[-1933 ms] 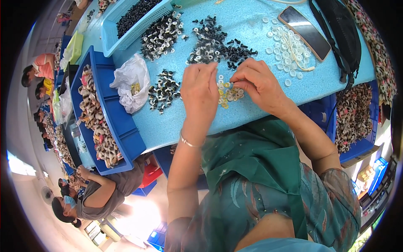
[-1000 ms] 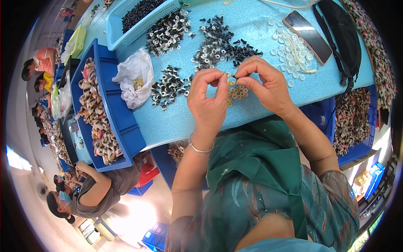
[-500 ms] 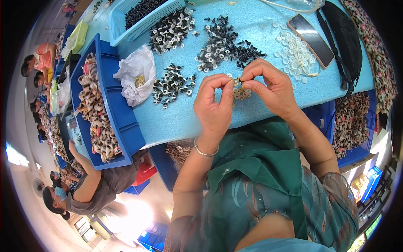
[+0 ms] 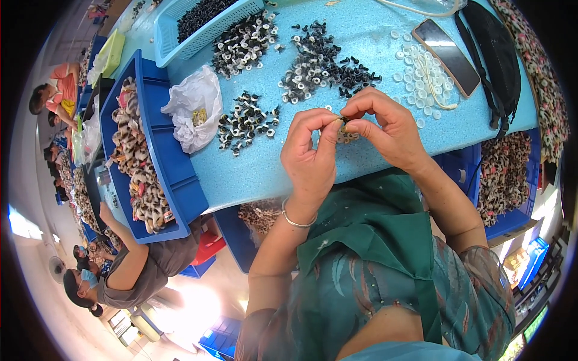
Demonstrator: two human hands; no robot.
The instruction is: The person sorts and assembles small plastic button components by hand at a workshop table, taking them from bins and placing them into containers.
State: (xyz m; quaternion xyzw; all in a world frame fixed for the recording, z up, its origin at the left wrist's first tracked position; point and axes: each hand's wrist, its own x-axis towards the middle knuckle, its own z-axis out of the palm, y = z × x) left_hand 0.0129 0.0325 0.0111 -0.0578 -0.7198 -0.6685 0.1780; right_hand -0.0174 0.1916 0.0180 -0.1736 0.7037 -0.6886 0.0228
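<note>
Above the near edge of the table, my left hand (image 4: 310, 147) and my right hand (image 4: 388, 129) meet fingertip to fingertip. Thumbs and forefingers of both are closed in a pinch around a small black stemmed piece (image 4: 344, 120), mostly covered by the fingers. Whether a ring is fitted on it, I cannot tell. Just under the fingertips lie several pale yellowish rings (image 4: 347, 138), partly hidden by the hands. To the left is a pile of black pegs with white and yellowish rings (image 4: 245, 123). Beyond my hands spreads a heap of black pegs and clear-white rings (image 4: 310, 60).
Left stand a crumpled white plastic bag (image 4: 195, 102) and a blue bin (image 4: 171, 150) of furry pieces. A light-blue basket (image 4: 208, 37) of black pegs sits far left. Translucent caps (image 4: 415, 75), a phone (image 4: 445, 54) and a black bag (image 4: 490, 57) lie right. A co-worker (image 4: 129, 265) works at left.
My fingertips have come closer together, so the yellowish ring and black piece seen between them are now largely covered. My left hand has shifted slightly right.
</note>
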